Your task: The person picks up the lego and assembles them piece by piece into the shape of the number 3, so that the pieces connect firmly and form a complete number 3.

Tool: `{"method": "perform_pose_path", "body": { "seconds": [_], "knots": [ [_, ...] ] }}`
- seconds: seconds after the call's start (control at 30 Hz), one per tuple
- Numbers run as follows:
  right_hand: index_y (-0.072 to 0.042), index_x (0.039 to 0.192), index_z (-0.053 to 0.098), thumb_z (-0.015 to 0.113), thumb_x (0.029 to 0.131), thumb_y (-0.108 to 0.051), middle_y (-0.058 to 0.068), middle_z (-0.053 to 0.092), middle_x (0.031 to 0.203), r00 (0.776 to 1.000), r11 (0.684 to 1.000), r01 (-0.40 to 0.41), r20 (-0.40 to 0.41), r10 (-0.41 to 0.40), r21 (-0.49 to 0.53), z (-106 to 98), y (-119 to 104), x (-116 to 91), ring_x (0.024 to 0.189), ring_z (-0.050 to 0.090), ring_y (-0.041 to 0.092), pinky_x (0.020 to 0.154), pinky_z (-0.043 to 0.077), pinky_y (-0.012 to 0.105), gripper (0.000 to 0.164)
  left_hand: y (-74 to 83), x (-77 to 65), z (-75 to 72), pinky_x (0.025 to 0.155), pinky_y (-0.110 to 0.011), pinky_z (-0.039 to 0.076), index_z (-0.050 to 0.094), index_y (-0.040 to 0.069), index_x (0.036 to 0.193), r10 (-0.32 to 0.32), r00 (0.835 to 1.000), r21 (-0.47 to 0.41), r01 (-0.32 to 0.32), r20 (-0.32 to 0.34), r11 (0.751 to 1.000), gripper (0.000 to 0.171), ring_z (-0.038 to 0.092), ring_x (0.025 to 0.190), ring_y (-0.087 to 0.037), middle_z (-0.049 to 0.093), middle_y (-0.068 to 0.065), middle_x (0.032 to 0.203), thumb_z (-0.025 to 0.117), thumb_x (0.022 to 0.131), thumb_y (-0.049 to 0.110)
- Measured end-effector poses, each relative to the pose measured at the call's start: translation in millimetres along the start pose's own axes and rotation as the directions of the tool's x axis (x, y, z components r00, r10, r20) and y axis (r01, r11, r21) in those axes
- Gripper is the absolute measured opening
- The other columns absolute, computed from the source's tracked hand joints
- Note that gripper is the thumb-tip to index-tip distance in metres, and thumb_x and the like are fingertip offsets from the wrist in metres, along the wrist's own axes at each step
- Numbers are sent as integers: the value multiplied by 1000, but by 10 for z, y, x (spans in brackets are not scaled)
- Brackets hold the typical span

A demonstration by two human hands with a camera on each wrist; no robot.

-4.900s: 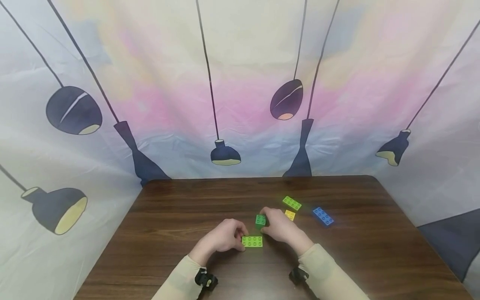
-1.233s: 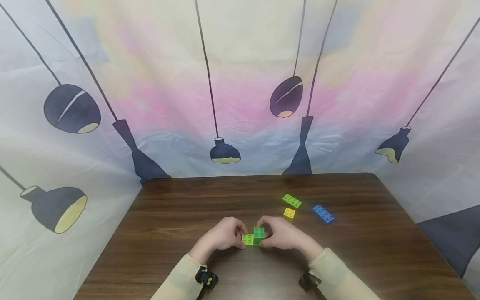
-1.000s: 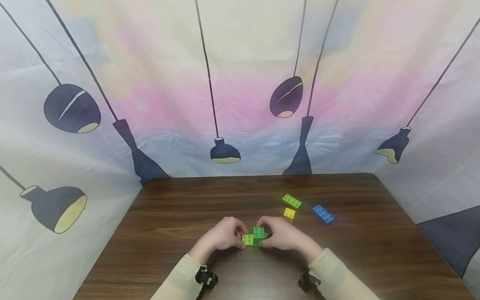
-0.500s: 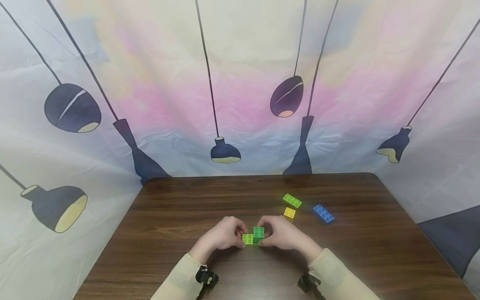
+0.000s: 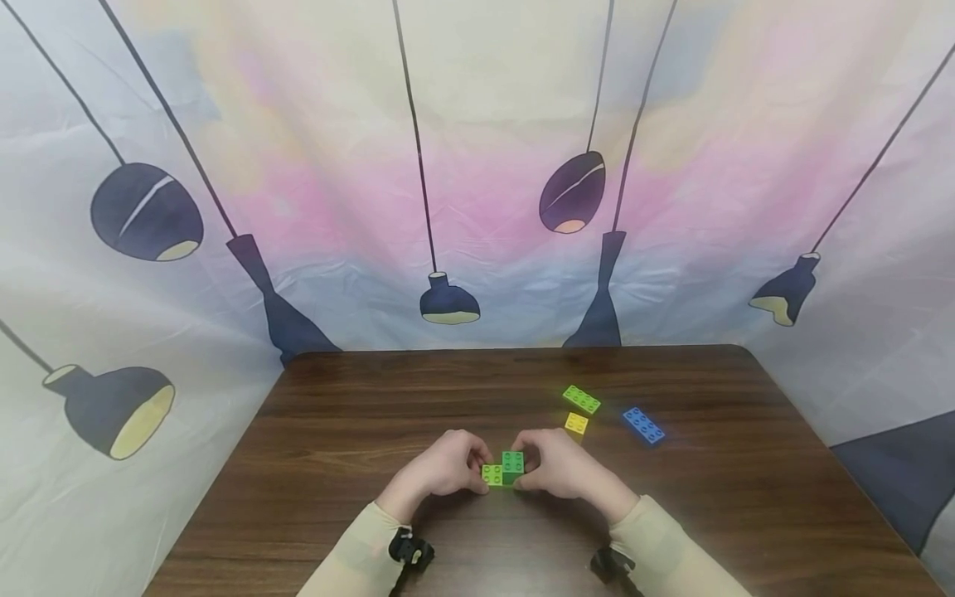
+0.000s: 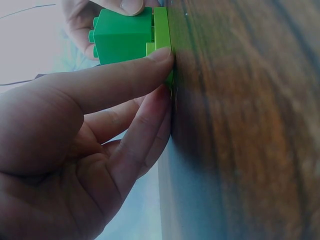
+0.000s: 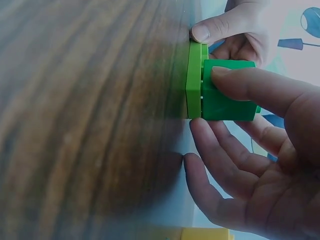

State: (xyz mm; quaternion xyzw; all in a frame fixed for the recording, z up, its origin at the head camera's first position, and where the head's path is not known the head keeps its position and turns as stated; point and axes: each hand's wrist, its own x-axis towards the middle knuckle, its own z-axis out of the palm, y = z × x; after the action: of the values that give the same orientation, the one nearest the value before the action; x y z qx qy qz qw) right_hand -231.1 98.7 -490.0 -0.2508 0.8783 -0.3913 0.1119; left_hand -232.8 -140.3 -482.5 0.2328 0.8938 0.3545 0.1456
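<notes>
A lime-green flat brick (image 5: 492, 475) lies on the table near its middle. My left hand (image 5: 443, 464) pinches its left end between thumb and fingers, as the left wrist view shows close up. Over its right half stands a taller green brick (image 5: 512, 466), two studs by two. My right hand (image 5: 555, 463) grips that green brick from the right, with the thumb on its near side. In the right wrist view a thin gap with studs in it shows between the green brick (image 7: 232, 107) and the flat brick (image 7: 193, 82).
Behind my right hand lie a yellow brick (image 5: 576, 424), a second lime-green flat brick (image 5: 581, 400) and a blue flat brick (image 5: 643, 425). The brown wooden table (image 5: 358, 398) ends at a printed cloth (image 5: 492, 249) hung behind it.
Since the earliest frame my right hand has brought the green brick nearer and left, onto the flat brick's right half. In the last half second it has shifted slightly left; my left hand stays put.
</notes>
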Motion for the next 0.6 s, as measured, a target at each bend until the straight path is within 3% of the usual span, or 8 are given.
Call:
{"method": "perform_pose_path", "body": {
  "seconds": [0.3, 0.6],
  "knots": [
    [-13, 114, 72, 91, 83, -14, -6, 71, 99, 997, 998, 16, 69, -20, 57, -74, 33, 13, 86, 70, 10, 73, 58, 32, 36, -3, -6, -8, 60, -28, 46, 75, 4, 99, -6, 1000, -12, 6, 3, 1000, 27, 56, 68, -11, 63, 2, 78, 91, 78, -2],
    [-14, 114, 76, 89, 88, -19, -8, 75, 101, 999, 999, 30, 39, -32, 45, -153, -14, -8, 90, 72, 10, 78, 59, 37, 30, -12, 11, 5, 60, -27, 46, 75, 5, 97, -1, 1000, 4, 1, 3, 1000, 26, 56, 68, -10, 62, 3, 76, 91, 77, -1]
  ]
}}
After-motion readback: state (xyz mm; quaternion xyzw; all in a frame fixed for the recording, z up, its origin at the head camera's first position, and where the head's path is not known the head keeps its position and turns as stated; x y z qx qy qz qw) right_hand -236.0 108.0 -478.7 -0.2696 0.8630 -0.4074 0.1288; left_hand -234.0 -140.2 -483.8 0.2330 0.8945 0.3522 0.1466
